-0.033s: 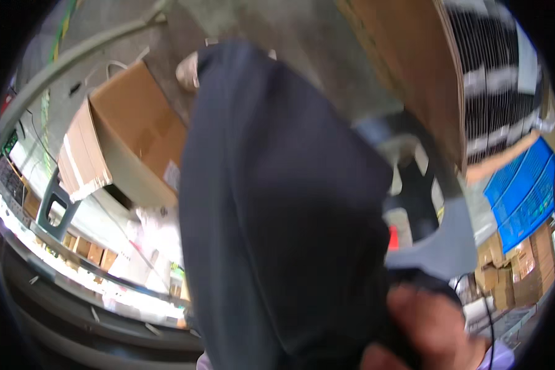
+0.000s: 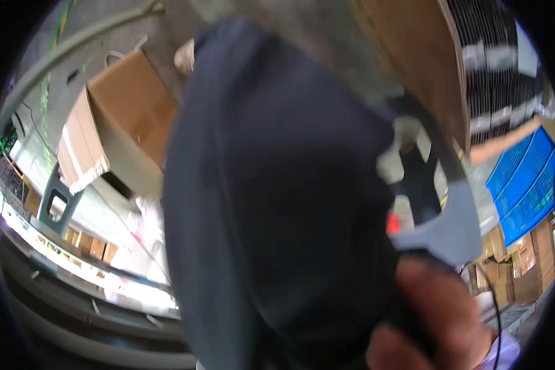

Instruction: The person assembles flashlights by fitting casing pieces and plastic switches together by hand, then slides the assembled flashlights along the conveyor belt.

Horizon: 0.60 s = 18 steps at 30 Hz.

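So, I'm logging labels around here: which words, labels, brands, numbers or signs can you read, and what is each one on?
None can be read.
Open cardboard box: no legible writing.
Dark stack at the right: pale patches, too blurred to tell any print.
Cardboard boxes at the lower right: too small and blurred.
Blue plastic crate: nothing legible.
Dark cloth by the right hand: nothing legible.
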Each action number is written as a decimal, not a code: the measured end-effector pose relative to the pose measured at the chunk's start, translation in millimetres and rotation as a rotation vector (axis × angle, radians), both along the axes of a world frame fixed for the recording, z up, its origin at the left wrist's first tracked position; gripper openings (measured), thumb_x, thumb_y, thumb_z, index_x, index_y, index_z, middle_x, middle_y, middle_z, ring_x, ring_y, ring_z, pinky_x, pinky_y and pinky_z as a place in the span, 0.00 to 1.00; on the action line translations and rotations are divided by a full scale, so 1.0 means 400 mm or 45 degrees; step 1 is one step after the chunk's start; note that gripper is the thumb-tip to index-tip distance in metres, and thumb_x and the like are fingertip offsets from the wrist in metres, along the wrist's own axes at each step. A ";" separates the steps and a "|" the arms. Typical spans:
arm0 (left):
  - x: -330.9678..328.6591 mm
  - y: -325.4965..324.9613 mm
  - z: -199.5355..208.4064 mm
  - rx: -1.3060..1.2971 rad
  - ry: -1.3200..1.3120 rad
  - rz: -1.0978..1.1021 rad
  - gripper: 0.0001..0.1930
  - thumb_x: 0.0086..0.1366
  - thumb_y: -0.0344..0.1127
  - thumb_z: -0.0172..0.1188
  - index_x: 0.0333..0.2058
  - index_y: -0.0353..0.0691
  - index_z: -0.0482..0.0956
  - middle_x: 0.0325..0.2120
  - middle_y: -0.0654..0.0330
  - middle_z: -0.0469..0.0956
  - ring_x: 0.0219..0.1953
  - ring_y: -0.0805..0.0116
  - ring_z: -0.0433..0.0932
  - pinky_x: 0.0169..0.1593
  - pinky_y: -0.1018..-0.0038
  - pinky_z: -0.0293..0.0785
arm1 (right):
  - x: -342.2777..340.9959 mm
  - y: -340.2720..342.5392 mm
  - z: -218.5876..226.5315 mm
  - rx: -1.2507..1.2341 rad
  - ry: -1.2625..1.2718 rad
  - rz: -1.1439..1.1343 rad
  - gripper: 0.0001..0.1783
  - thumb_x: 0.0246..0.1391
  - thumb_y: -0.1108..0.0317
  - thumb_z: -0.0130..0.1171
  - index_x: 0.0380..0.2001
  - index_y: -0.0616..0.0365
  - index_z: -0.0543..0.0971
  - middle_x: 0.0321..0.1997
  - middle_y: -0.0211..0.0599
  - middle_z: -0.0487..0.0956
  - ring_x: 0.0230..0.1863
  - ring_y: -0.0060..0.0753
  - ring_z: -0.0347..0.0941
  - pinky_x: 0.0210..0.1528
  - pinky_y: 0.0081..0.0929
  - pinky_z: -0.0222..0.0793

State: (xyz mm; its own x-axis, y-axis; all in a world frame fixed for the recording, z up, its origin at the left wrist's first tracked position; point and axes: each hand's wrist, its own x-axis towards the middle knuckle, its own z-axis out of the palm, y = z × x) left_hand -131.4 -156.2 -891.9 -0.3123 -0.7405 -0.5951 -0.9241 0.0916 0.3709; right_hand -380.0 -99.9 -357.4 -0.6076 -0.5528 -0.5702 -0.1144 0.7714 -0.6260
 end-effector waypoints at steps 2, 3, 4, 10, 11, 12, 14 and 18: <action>0.124 0.026 0.116 0.057 -0.026 0.068 0.12 0.65 0.39 0.61 0.35 0.34 0.77 0.27 0.56 0.80 0.28 0.66 0.77 0.35 0.69 0.74 | 0.005 0.028 0.016 -0.022 -0.052 0.022 0.22 0.54 0.55 0.60 0.48 0.56 0.76 0.50 0.57 0.78 0.46 0.52 0.77 0.49 0.43 0.75; 0.178 0.014 0.181 0.048 -0.035 0.117 0.11 0.65 0.39 0.61 0.35 0.34 0.77 0.26 0.56 0.80 0.27 0.66 0.77 0.34 0.69 0.74 | 0.011 0.040 0.032 -0.065 -0.044 0.058 0.23 0.53 0.57 0.61 0.49 0.58 0.75 0.51 0.56 0.77 0.48 0.51 0.76 0.51 0.42 0.73; 0.154 -0.080 0.197 -0.023 0.036 0.150 0.11 0.65 0.39 0.61 0.35 0.34 0.77 0.26 0.56 0.80 0.27 0.66 0.77 0.34 0.69 0.74 | 0.012 0.062 0.031 -0.171 0.042 0.080 0.24 0.53 0.59 0.61 0.50 0.59 0.75 0.52 0.55 0.76 0.50 0.51 0.75 0.53 0.40 0.71; 0.111 -0.071 0.716 -0.066 0.376 0.475 0.09 0.67 0.38 0.58 0.36 0.37 0.75 0.19 0.61 0.77 0.21 0.71 0.74 0.27 0.71 0.72 | 0.073 0.088 0.127 -0.291 0.481 0.466 0.33 0.52 0.67 0.63 0.61 0.66 0.67 0.60 0.55 0.71 0.62 0.51 0.68 0.64 0.37 0.60; 0.120 -0.114 0.782 0.103 0.447 0.678 0.07 0.69 0.36 0.57 0.39 0.38 0.74 0.23 0.62 0.76 0.25 0.72 0.74 0.30 0.73 0.74 | 0.073 0.068 0.124 -0.279 0.479 0.438 0.34 0.53 0.65 0.62 0.61 0.66 0.67 0.61 0.54 0.70 0.64 0.52 0.66 0.66 0.39 0.59; 0.191 -0.104 0.810 0.156 0.953 0.845 0.05 0.70 0.33 0.55 0.41 0.40 0.73 0.29 0.63 0.75 0.31 0.74 0.73 0.34 0.73 0.74 | 0.090 0.070 0.105 -0.316 0.584 0.458 0.37 0.53 0.56 0.63 0.62 0.64 0.65 0.58 0.58 0.70 0.59 0.58 0.67 0.60 0.44 0.65; 0.231 -0.033 0.958 -0.015 0.987 0.855 0.01 0.71 0.33 0.52 0.37 0.45 0.70 0.23 0.68 0.68 0.20 0.80 0.64 0.20 0.80 0.61 | 0.129 0.067 0.059 -0.326 0.594 0.483 0.38 0.55 0.54 0.61 0.63 0.63 0.64 0.60 0.58 0.68 0.60 0.58 0.66 0.61 0.46 0.64; 0.226 0.208 1.288 -0.025 0.870 1.179 0.00 0.70 0.29 0.51 0.38 0.42 0.70 0.26 0.65 0.71 0.22 0.79 0.69 0.22 0.79 0.67 | 0.160 0.089 0.088 -0.194 0.693 0.520 0.37 0.55 0.52 0.58 0.61 0.67 0.65 0.61 0.58 0.67 0.61 0.57 0.65 0.59 0.47 0.63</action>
State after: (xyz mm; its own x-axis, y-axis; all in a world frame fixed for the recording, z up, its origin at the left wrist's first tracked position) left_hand -41.0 -73.1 -376.8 0.1032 -0.8616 -0.4970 -0.2467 -0.5062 0.8264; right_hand -315.9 -64.1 -322.0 -0.5116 -0.8475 -0.1413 -0.7047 0.5080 -0.4953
